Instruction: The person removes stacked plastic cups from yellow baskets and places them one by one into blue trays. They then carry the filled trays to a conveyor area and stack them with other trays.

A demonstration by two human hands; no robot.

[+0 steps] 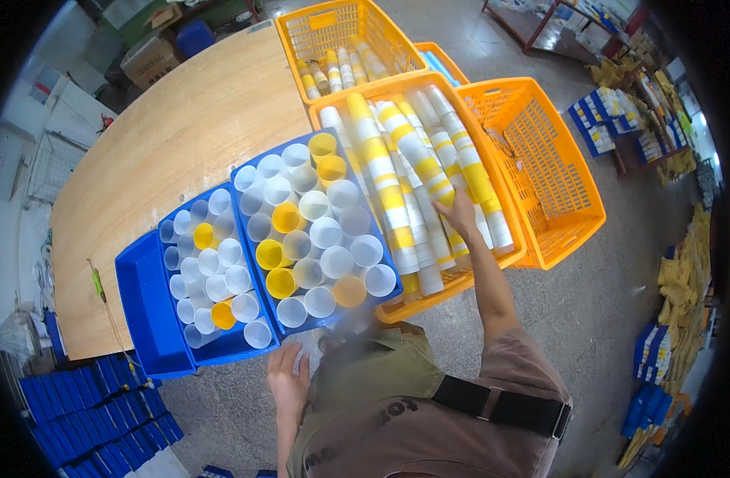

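My right hand (461, 213) is closed around the near end of a long white-and-yellow stack of cups (417, 147). That stack lies slantwise on other such stacks in an orange crate (518, 231). My left hand (289, 374) hangs near my body, just below the near edge of a blue bin (249, 231), holding nothing, thumb apart from the fingers. Upright white and yellow cups (325, 233) fill this bin in rows. Left of it, a second blue bin (154, 319) has similar cups (208, 261) in its right part.
A wooden table (182, 119) is under the blue bins. Beyond the full crate stands another orange crate (321, 20) with several stacks, and to its right an orange basket (540, 167). Blue bins (94, 406) are piled at lower left. Shelves (660, 127) stand at right.
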